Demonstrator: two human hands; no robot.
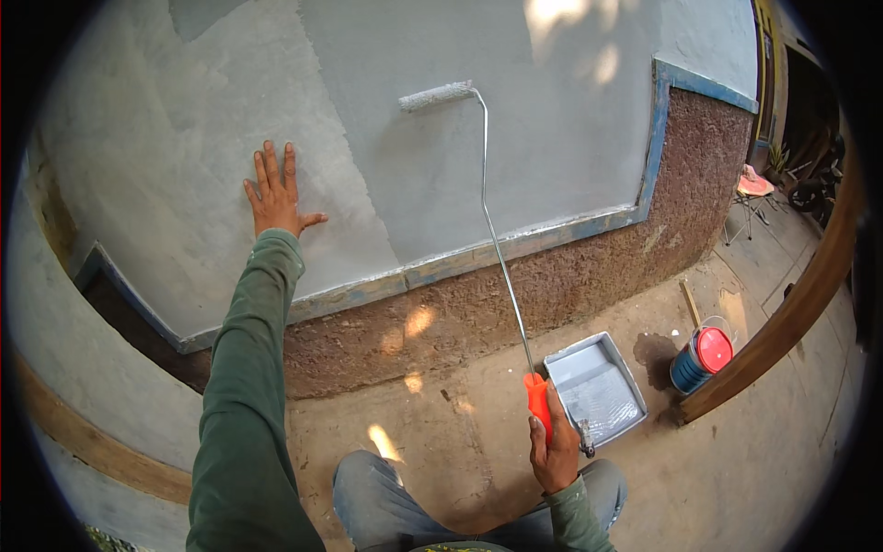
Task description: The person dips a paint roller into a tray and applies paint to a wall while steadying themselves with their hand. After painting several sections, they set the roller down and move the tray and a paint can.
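My right hand (557, 448) grips the orange handle of a long-framed paint roller (498, 241). Its pale, paint-coated sleeve (436, 96) is up at the grey wall (552, 159); whether it touches the surface, I cannot tell. On a lighter, patchy part of that wall, my left hand (277, 200) rests with its fingers spread and holds nothing. Just beyond my right hand a paint tray (599, 390) lies on the floor with wet, light grey paint in it. A brush-like tool (586, 436), partly hidden, leans at the tray's near edge.
A blue paint can (690, 369) with a red lid (714, 349) stands right of the tray, beside a wooden post (779, 345). Flaking blue trim (524, 243) borders the wall above a rough brown base (600, 276). Farther right is a folding stool (752, 190).
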